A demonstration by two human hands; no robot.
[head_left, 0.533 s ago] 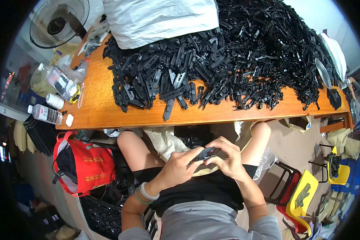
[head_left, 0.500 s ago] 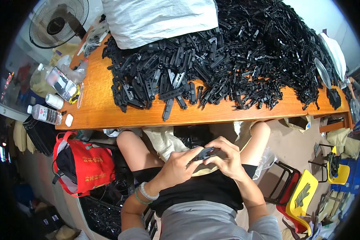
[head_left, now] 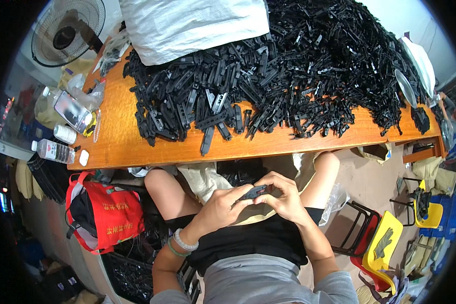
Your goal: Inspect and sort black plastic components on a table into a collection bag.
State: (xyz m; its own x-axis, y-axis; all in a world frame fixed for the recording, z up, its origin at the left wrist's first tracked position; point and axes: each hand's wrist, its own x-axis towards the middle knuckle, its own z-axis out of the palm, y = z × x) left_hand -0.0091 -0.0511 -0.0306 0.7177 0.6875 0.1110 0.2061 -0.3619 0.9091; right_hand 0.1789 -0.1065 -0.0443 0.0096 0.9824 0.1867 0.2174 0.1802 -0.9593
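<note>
Both hands are working on one dark, elongated plastic part [head_left: 254, 192]. The part is sitting between the hands, above the lap and below the front edge of the wooden table [head_left: 111, 147]. It is lying at a slant, with its right end raised.

The left hand [head_left: 222, 207] is gripping the left end of the part. Its index finger is bearing along the upper side and its thumb is pressing from below, leaving no slack in the pinch. The remaining fingers are curling out of clear view.

The right hand [head_left: 286, 199] is gripping the right end. Its index finger is arching over from above and its thumb tip is meeting the part from the lower side. A gap is showing inside this arch, while the fingertips are closing on the part. The exact contact of the right fingertips is too small to tell.

A pale woven sack [head_left: 203, 181] is hanging between the thighs, beyond the hands. On the tabletop, larger black plastic pieces [head_left: 185, 96] are lying heaped at the left, and finer black pieces [head_left: 339, 66] are rising in a mound at the right. A white woven sack [head_left: 192, 30] is covering part of the heap.
</note>
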